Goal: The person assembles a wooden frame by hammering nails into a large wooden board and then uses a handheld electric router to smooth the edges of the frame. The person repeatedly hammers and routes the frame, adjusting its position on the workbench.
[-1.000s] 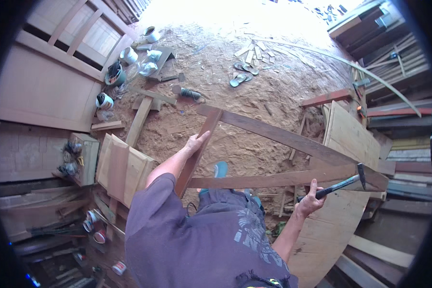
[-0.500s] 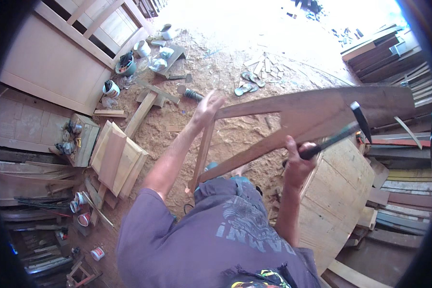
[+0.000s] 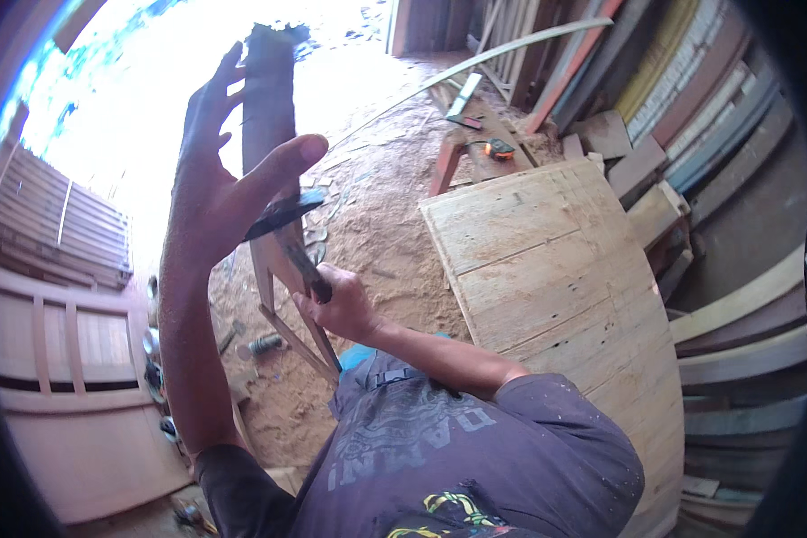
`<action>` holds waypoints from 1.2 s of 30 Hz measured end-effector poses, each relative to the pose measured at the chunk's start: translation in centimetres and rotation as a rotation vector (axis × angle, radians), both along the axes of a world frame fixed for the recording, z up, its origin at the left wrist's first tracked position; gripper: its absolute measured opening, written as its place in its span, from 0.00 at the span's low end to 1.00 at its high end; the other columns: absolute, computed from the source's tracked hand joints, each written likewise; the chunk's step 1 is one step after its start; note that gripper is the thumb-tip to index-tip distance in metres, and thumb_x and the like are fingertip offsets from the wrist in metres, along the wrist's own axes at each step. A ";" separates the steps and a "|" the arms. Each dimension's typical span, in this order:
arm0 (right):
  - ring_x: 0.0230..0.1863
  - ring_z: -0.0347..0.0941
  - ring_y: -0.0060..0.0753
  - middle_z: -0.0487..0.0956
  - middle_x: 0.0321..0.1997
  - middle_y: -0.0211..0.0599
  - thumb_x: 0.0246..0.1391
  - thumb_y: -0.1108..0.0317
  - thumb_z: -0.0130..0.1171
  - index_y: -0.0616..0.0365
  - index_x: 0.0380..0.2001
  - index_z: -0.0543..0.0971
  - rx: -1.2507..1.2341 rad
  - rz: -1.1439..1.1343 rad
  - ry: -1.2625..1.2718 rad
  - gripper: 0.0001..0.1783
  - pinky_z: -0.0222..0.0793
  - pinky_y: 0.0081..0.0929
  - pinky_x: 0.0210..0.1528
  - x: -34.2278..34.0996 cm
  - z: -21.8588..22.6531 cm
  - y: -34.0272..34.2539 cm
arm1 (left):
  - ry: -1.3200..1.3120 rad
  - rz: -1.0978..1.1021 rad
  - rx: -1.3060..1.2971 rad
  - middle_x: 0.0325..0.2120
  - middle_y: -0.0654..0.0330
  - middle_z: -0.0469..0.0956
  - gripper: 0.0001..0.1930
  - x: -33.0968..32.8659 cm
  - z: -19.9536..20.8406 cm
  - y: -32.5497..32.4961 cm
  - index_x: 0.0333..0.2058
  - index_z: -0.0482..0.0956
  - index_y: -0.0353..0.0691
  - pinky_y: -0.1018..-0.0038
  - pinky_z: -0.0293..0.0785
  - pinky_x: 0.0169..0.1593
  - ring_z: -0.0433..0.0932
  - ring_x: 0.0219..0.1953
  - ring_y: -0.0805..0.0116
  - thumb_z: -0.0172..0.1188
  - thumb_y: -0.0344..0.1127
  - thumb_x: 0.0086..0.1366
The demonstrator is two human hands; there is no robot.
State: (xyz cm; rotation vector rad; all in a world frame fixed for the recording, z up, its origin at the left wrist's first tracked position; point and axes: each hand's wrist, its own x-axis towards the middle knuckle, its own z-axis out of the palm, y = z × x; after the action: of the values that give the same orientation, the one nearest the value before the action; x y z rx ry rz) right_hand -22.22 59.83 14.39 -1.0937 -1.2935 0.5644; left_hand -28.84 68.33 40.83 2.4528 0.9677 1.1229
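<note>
A long brown wooden frame, with a wide board end and slim struts, is tilted up on end in front of me and seen nearly edge-on. My left hand is open beside its upper part, fingers stretched along the left edge and thumb reaching across in front. Whether the palm presses on the wood, I cannot tell. My right hand is closed round the handle of a hammer lower down, close to the struts. The hammer's dark head lies across the board, below my left thumb. The frame's lower end reaches down toward my legs.
A large panel of joined planks lies at my right. Beyond it a tape measure and a try square rest on a bench. Boards are stacked along the right. A panelled door stands at left, above sawdust-covered ground.
My view has turned to the right. The frame has swung from lying across me to standing on end. My left hand has moved from its slim end to the wide board; my right still holds the hammer.
</note>
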 end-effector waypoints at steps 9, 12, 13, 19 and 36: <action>0.34 0.82 0.58 0.81 0.35 0.48 0.53 0.66 0.77 0.58 0.32 0.80 -0.129 -0.071 0.024 0.14 0.74 0.49 0.34 5.7 -2.4 7.7 | 0.157 0.058 0.188 0.46 0.53 0.72 0.35 10.4 -2.2 11.0 0.68 0.61 0.39 0.59 0.77 0.54 0.76 0.48 0.61 0.66 0.34 0.65; 0.31 0.80 0.55 0.81 0.32 0.45 0.53 0.65 0.80 0.59 0.34 0.80 0.051 -0.172 0.060 0.16 0.74 0.48 0.34 8.9 -4.1 10.8 | 0.158 -0.046 -0.048 0.46 0.53 0.70 0.35 11.2 -3.4 16.6 0.68 0.61 0.40 0.60 0.77 0.55 0.75 0.49 0.63 0.62 0.29 0.62; 0.29 0.80 0.51 0.81 0.31 0.44 0.53 0.65 0.80 0.59 0.34 0.79 0.057 -0.209 0.066 0.17 0.74 0.46 0.33 10.3 -4.2 11.6 | 0.161 -0.086 -0.133 0.47 0.53 0.69 0.36 11.0 -4.3 19.4 0.68 0.61 0.39 0.60 0.77 0.56 0.74 0.49 0.63 0.62 0.30 0.61; 0.27 0.75 0.20 0.79 0.28 0.26 0.62 0.79 0.71 0.56 0.31 0.77 -0.169 -0.494 0.322 0.11 0.77 0.23 0.35 19.7 -9.3 17.3 | -0.093 -0.443 -0.330 0.47 0.57 0.70 0.38 12.4 -12.0 33.8 0.67 0.63 0.34 0.61 0.75 0.58 0.73 0.49 0.64 0.63 0.31 0.58; 0.18 0.74 0.28 0.77 0.25 0.36 0.62 0.62 0.70 0.63 0.37 0.74 -0.631 -1.136 0.977 0.17 0.70 0.30 0.17 40.3 -20.1 33.1 | 0.195 -1.223 -0.794 0.56 0.47 0.72 0.36 26.0 -21.4 46.8 0.62 0.68 0.37 0.58 0.68 0.65 0.73 0.61 0.50 0.58 0.17 0.49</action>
State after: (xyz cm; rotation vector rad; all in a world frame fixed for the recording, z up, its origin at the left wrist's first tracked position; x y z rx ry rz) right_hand 18.11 92.88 -5.68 -1.5417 0.4456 0.4922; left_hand -2.83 115.13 19.48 1.8577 -0.1675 0.0341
